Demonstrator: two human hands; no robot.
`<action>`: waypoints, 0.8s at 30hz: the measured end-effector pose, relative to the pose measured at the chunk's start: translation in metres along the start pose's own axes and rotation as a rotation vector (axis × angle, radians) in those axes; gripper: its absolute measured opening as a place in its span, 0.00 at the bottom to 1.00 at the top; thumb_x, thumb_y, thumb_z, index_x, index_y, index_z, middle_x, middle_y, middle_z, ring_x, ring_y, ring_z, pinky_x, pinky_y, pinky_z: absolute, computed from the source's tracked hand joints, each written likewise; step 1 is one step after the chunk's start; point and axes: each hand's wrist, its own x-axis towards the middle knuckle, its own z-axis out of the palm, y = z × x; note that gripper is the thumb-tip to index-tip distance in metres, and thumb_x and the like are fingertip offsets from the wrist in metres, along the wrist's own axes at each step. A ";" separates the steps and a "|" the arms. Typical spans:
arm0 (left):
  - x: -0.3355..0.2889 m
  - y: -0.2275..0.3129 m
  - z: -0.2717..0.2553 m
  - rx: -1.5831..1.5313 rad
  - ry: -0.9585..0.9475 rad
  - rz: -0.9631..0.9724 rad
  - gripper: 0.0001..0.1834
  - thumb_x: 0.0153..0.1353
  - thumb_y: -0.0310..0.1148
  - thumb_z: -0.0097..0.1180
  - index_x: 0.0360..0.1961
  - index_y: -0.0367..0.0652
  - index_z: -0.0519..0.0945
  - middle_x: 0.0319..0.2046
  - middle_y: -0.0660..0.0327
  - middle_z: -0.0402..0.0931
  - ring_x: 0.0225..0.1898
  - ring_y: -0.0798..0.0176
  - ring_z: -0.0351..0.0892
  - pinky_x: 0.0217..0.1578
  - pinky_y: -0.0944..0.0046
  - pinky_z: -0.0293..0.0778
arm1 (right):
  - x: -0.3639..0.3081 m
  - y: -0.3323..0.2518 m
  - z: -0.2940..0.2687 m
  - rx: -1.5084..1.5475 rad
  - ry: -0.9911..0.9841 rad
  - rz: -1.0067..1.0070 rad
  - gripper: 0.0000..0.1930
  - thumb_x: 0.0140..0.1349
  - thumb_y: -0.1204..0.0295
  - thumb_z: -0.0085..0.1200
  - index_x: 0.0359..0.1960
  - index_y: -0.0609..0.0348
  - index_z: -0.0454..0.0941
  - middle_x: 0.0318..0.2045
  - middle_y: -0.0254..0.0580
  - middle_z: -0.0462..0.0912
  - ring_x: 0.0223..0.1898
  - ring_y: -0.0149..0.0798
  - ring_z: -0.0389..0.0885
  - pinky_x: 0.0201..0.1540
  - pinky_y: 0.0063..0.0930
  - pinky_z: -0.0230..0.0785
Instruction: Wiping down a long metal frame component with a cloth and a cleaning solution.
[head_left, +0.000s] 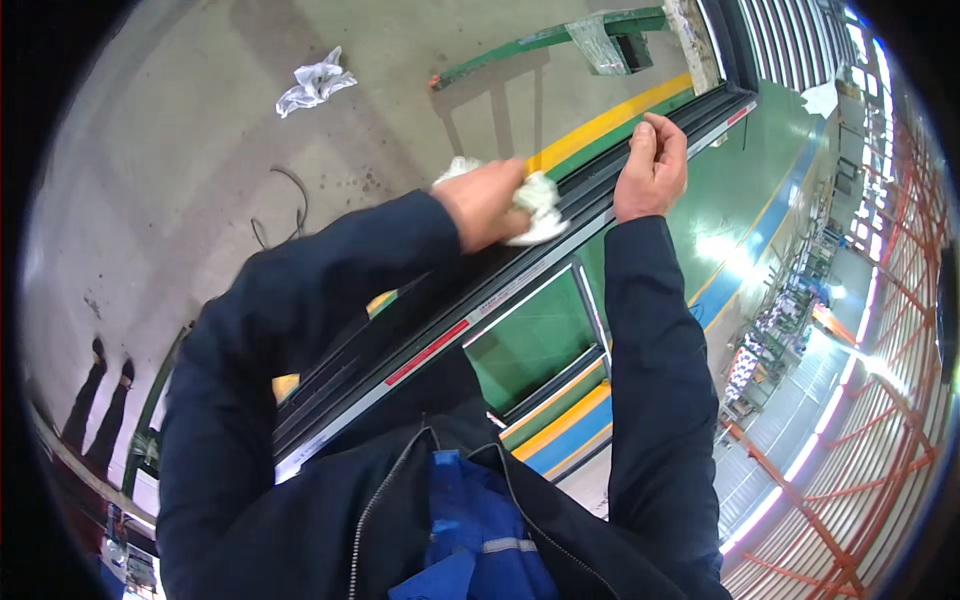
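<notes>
A long black frame (591, 187) with a silver edge strip runs diagonally from the lower left to the upper right in front of me. My left hand (485, 205) is closed round a crumpled white cloth (541, 212) and presses it against the far side of the frame; the cloth and fingers are slightly blurred. Farther up the same bar, my right hand (652, 172) is over the silver strip. Its fingers are curled in toward the thumb, and what lies between them, if anything, is hidden. A red label (427, 352) sits on the strip nearer my body.
Beyond the frame, a green metal support (540, 45) with plastic wrapping stands on the floor. A crumpled silvery sheet (315, 82) and a dark cord (297, 205) lie to the left. A person's legs (90, 400) show at the far left. Orange steel beams (800, 520) line the right.
</notes>
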 end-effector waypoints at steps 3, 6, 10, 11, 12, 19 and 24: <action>-0.061 0.008 -0.012 -0.156 0.149 -0.044 0.15 0.57 0.36 0.59 0.42 0.39 0.78 0.40 0.47 0.77 0.45 0.42 0.77 0.46 0.49 0.73 | -0.004 -0.005 0.004 0.003 -0.012 0.008 0.10 0.67 0.72 0.57 0.46 0.63 0.78 0.37 0.34 0.81 0.37 0.25 0.76 0.42 0.21 0.70; -0.069 0.033 -0.006 -0.196 0.160 -0.039 0.13 0.58 0.36 0.59 0.41 0.39 0.79 0.39 0.47 0.77 0.46 0.43 0.77 0.46 0.50 0.73 | -0.004 -0.005 0.006 -0.013 -0.035 0.014 0.10 0.66 0.73 0.57 0.46 0.63 0.78 0.37 0.34 0.80 0.36 0.25 0.75 0.42 0.21 0.70; -0.056 0.035 -0.018 -0.476 0.032 -0.125 0.14 0.58 0.36 0.59 0.40 0.37 0.79 0.37 0.45 0.80 0.42 0.40 0.79 0.43 0.48 0.74 | -0.004 -0.006 0.006 0.007 -0.035 0.025 0.10 0.65 0.73 0.59 0.46 0.63 0.78 0.37 0.34 0.80 0.36 0.25 0.75 0.42 0.20 0.70; -0.057 0.040 -0.022 -0.457 0.000 -0.128 0.16 0.58 0.39 0.59 0.38 0.35 0.78 0.36 0.43 0.81 0.40 0.39 0.80 0.42 0.48 0.74 | -0.004 -0.003 0.005 -0.002 -0.026 0.033 0.10 0.65 0.73 0.59 0.46 0.63 0.78 0.37 0.34 0.80 0.36 0.25 0.75 0.42 0.20 0.70; -0.054 0.041 -0.020 -0.456 -0.016 -0.126 0.16 0.58 0.39 0.59 0.38 0.35 0.78 0.36 0.43 0.81 0.40 0.39 0.80 0.42 0.48 0.74 | -0.003 -0.001 0.004 0.011 -0.025 0.008 0.10 0.65 0.73 0.59 0.45 0.63 0.78 0.37 0.34 0.80 0.36 0.25 0.76 0.41 0.21 0.70; 0.014 0.061 -0.013 -0.048 -0.061 -0.095 0.18 0.58 0.42 0.57 0.38 0.36 0.80 0.36 0.42 0.81 0.42 0.39 0.81 0.42 0.46 0.75 | -0.003 -0.006 0.003 -0.024 -0.019 -0.008 0.11 0.63 0.73 0.61 0.44 0.62 0.78 0.34 0.35 0.81 0.35 0.27 0.78 0.40 0.22 0.73; 0.050 0.064 -0.015 0.016 -0.062 -0.067 0.20 0.60 0.46 0.58 0.36 0.35 0.80 0.34 0.43 0.82 0.40 0.38 0.81 0.40 0.46 0.75 | 0.000 -0.003 0.008 -0.001 -0.005 -0.025 0.10 0.64 0.73 0.60 0.44 0.62 0.79 0.35 0.34 0.81 0.34 0.26 0.77 0.39 0.22 0.72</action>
